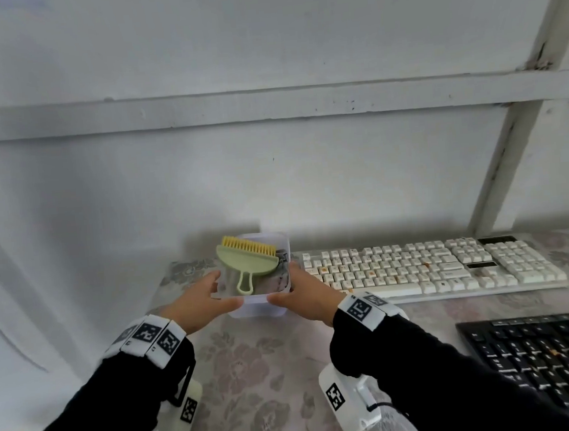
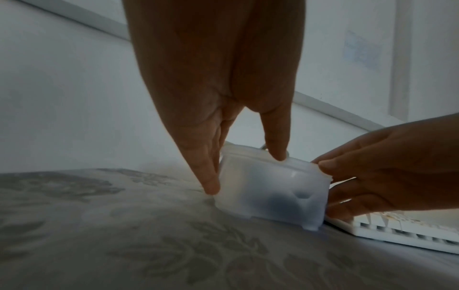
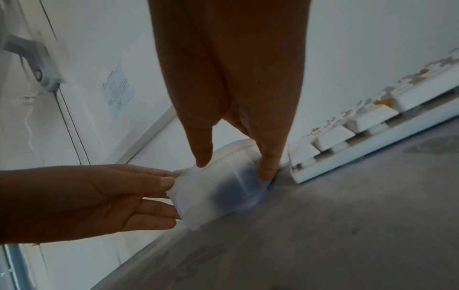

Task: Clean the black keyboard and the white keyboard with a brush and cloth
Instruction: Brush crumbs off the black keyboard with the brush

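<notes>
On the floral tablecloth [image 1: 255, 365], just left of the white keyboard [image 1: 428, 268]: a translucent plastic box [image 1: 260, 308], standing on its base, clasped from both sides. Left hand [image 1: 198, 305] against the box's left wall, thumb on the near rim, fingers [image 2: 211, 180] straight down the side to the cloth-covered top. Right hand [image 1: 304, 296] against the box's right wall, thumb on the near rim, fingers [image 3: 267, 168] extended down into the narrow gap between box and white keyboard. Both hands fairly flat, fingers nearly straight, pressing the walls rather than wrapped round anything.

Inside the box: a pale green brush [image 1: 247, 263] with yellow bristles, lying tilted, bristle end toward the far-left corner and above the rim, looped handle toward the near wall. Under and right of the brush, inside the same box: a crumpled grey cloth [image 1: 276, 278], seen through the wall in the wrist views as a dark smudge.

Right of the box, along the wall: the white keyboard, with orange-brown specks on several keys. Nearer than the white keyboard and further right of the box: the black keyboard [image 1: 547, 360], partly cut off by the frame edge, with a few light crumbs among the keys. Well apart from the box. Black sleeves and white marker bands at both wrists.
</notes>
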Tool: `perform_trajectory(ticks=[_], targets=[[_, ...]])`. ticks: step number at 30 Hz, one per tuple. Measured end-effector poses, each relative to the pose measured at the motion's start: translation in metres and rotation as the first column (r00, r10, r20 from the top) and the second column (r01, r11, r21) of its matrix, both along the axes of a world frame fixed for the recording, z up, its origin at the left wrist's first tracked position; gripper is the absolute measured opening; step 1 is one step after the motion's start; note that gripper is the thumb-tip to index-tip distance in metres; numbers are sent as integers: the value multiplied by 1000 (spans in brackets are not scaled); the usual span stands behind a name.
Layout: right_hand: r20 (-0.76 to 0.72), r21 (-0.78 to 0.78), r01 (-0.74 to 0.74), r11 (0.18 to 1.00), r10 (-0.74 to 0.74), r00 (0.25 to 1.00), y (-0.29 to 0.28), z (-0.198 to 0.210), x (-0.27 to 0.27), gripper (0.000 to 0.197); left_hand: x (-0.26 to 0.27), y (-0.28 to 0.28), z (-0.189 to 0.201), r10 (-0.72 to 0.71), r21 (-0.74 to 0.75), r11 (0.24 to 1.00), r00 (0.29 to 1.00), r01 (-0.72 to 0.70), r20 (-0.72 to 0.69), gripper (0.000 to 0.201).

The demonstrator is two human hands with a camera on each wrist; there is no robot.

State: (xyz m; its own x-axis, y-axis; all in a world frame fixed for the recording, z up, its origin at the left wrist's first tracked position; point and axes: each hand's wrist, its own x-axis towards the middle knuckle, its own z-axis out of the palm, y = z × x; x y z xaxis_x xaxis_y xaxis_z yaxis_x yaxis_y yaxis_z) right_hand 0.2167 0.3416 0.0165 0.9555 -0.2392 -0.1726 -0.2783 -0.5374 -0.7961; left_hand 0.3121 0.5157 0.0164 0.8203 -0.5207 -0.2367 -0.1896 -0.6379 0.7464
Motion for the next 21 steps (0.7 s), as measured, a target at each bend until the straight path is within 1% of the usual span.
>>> perform_trajectory(ticks=[3, 6, 9, 10, 11, 15, 18, 21], targets=[[25, 24, -5, 1000, 4, 1000, 2, -1, -1, 48, -3, -1, 0, 10, 9, 1000, 1000, -10, 15, 81], [25, 20, -17, 1000, 16, 1000, 6, -4, -7, 50, -11, 3, 5, -21, 25, 999, 999, 20, 37, 74], [52, 35, -29, 999, 27, 998, 12, -8, -18, 45, -22, 16, 7, -40, 74, 997, 997, 36, 60, 87], [50, 41, -33, 999, 31, 998, 14, -9, -23, 45, -27, 21, 8, -40, 83, 996, 997, 35, 67, 88], [52, 52, -44, 998, 41, 998, 17, -10, -28, 45, -32, 26, 8, -31, 74, 997, 998, 27, 56, 87], [75, 57, -89, 994, 84, 994, 30, -15, -49, 49, -56, 46, 6, -7, -48, 999, 1000, 6, -18, 83], [79, 71, -107, 992, 101, 992, 40, -20, -65, 54, -75, 61, 5, 16, -74, 997, 999, -20, -48, 87], [64, 33, -118, 992, 116, 991, 49, -27, -80, 62, -91, 75, 3, 9, -58, 998, 999, -12, -49, 99]])
